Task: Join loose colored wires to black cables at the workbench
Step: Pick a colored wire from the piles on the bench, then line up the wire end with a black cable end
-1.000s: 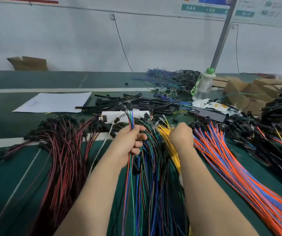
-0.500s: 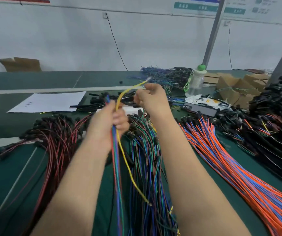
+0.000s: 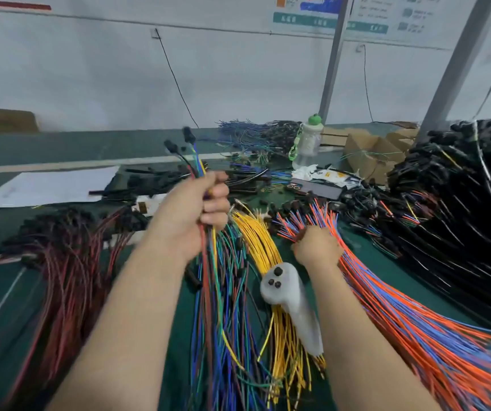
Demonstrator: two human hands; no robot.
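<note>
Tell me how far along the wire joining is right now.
Done: the left hand grips a few coloured wires ending in black connectors. In hand: the right hand is down in the orange and blue wires. Left: big piles, the yellow wires included, lie loose.

A white wall (image 3: 90,69) closed the space behind the desk (image 3: 60,143). A red strip (image 3: 10,5) ran along the wall's upper left, and printed posters (image 3: 330,16) were mounted at the upper right. A thin black cord (image 3: 176,81) hung down the wall to desk level. A grey metal post (image 3: 334,60) rose from the far side of the desk; a second post (image 3: 460,60) stood slanted at the right. The desk surface was dark green, crossed by a pale stripe (image 3: 60,166). A cardboard box (image 3: 4,120) sat far left against the wall. Lighting was even.
</note>
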